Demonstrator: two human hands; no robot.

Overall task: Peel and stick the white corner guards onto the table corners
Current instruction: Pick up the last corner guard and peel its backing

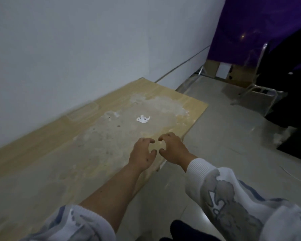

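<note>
Pale walls meet behind a worn wooden table [97, 150] whose long axis runs from the near left toward the far right. Its right long edge faces the grey floor [224, 136].

Both hands hover over that right edge, about midway along it. The left hand [142, 153] and right hand [172, 146] are curled toward each other, fingertips nearly touching. Neither visibly clamps anything; whether a small clear or white guard sits between the fingertips cannot be determined.

A scrap of white paper [142, 119], probably peeled backing, lies on the tabletop beyond the hands, toward the far end. No unused corner guard can be identified with certainty.

The far right corner [206, 104] is the nearest corner ahead. It lies forward and right of the hands, closer to the right hand.
</note>
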